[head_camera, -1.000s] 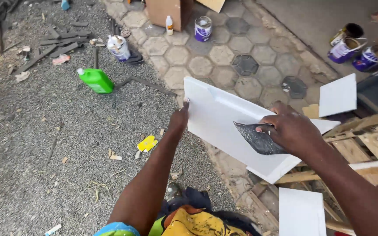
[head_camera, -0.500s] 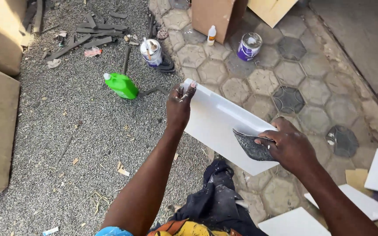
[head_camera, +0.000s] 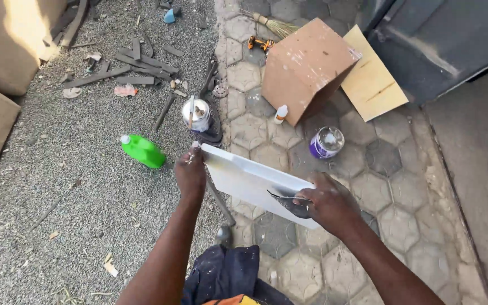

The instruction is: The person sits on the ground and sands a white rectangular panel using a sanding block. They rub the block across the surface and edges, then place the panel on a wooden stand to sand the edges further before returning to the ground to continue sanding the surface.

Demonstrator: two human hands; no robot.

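A white rectangular board (head_camera: 244, 178) is held tilted above the ground. My left hand (head_camera: 191, 174) grips its far left corner. My right hand (head_camera: 327, 202) presses a dark grey sheet of sandpaper (head_camera: 290, 203) onto the board's near right end. Both arms reach out from the bottom of the view.
On the gravel at the left lies a green plastic bottle (head_camera: 143, 151). A metal tin (head_camera: 197, 114) stands behind the board, a purple paint can (head_camera: 326, 142) and a small white bottle (head_camera: 280, 113) on the hexagonal pavers. A brown box (head_camera: 307, 68) leans at the back, wood scraps (head_camera: 125, 70) far left.
The view has swung right and upward, bringing the brown box and dark door into sight. The board is now tilted more edge-on. Both hands keep their hold.
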